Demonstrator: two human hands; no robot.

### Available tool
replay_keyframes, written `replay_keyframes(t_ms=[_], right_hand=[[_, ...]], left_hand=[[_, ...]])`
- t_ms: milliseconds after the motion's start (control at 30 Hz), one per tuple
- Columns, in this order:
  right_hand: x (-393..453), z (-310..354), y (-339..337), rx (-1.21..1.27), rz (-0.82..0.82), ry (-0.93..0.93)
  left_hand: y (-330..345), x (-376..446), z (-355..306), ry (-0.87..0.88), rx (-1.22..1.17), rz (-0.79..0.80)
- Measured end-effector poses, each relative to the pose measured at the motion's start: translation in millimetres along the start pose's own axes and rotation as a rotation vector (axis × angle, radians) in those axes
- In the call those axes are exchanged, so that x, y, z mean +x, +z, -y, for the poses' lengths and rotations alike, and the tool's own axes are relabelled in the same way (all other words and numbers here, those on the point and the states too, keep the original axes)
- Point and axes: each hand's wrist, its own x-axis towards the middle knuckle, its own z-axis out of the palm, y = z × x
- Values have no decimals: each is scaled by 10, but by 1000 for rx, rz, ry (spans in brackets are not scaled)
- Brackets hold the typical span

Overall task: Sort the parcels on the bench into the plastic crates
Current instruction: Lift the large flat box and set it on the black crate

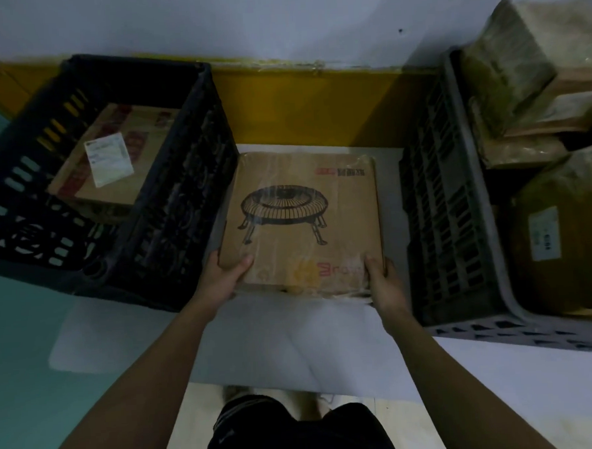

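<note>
Gripping the cardboard parcel at its near corners: left hand, right hand.

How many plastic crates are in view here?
2. A black crate stands left of the held parcel, with one box inside. A grey crate stands to its right, stacked with wrapped parcels. Others may lie out of frame.

Matt brown cardboard parcel under glossy clear wrap, black slotted plastic crate, grey plastic crate, paper label
</note>
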Motion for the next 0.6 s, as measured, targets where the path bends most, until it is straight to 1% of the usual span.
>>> replay_keyframes(t_ms=[67, 167, 333, 433, 533, 600], right_hand=[[-83, 26, -10, 5, -3, -18], [-261, 87, -48, 62, -7, -107], [-656, 136, -37, 129, -76, -254], [-880, 196, 9, 136, -75, -313], [-1089, 370, 41, 122, -103, -377], [-1228, 515, 85, 121, -198, -424]], left_hand=[[-5, -32, 14, -23, -44, -18], [-45, -115, 88, -34, -119, -24], [-184, -294, 104, 35, -233, 36], [-341, -416, -1, 78, -290, 95], [-464, -565, -207, 139, -225, 156], [-476, -644, -376, 211, -102, 184]])
